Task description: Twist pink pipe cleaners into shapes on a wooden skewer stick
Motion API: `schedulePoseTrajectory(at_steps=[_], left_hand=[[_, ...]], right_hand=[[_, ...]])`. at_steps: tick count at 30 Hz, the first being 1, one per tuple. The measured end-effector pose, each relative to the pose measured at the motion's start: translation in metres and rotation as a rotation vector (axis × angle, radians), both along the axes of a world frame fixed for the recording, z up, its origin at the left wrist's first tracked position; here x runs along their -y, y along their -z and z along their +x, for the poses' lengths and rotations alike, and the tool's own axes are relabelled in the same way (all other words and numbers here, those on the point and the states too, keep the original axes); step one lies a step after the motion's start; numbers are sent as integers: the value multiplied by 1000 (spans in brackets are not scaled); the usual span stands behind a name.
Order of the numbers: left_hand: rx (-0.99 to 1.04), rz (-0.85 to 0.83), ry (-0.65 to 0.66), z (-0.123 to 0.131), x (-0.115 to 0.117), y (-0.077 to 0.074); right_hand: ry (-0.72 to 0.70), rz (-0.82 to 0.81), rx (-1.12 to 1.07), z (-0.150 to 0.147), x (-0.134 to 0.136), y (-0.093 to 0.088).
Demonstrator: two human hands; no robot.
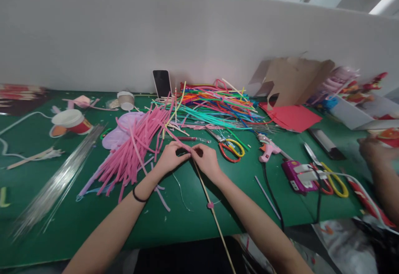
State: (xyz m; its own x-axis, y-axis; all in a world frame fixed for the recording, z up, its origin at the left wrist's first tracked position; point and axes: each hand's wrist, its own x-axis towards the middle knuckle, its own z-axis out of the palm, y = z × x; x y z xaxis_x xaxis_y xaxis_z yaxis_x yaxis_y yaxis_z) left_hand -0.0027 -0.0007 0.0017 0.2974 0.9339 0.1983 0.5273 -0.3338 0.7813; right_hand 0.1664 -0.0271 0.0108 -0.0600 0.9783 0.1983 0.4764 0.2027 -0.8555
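Note:
My left hand [170, 157] and my right hand [206, 160] meet at the middle of the green table [93, 224], fingers pinched together on a pink pipe cleaner [182, 142] that runs up and left from them. A thin wooden stick [212, 207] with a small pink bead on it slants from under my right hand toward the table's front edge. A heap of pink pipe cleaners [134, 149] lies just left of my left hand. A black band circles my left wrist.
Mixed coloured pipe cleaners [218, 103], red-and-yellow scissors [230, 147], a pink glue gun [268, 149], a purple tool [296, 176], more scissors [330, 178], red paper [291, 116], cardboard [289, 81], a phone [162, 84], paper cups [70, 122], wire rods [59, 178]. Another person's arm [378, 174] at right.

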Motion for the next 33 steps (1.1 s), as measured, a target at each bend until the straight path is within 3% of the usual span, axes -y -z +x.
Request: schedulePoseTrajectory(at_steps=[11, 26, 33], left_hand=[[209, -5, 190, -2, 7, -8], [166, -169, 96, -7, 10, -17], [279, -288, 140, -10, 10, -20]], right_hand=[[-64, -72, -63, 6, -2, 4], [-33, -81, -77, 10, 2, 2], [-53, 169, 288, 18, 6, -7]])
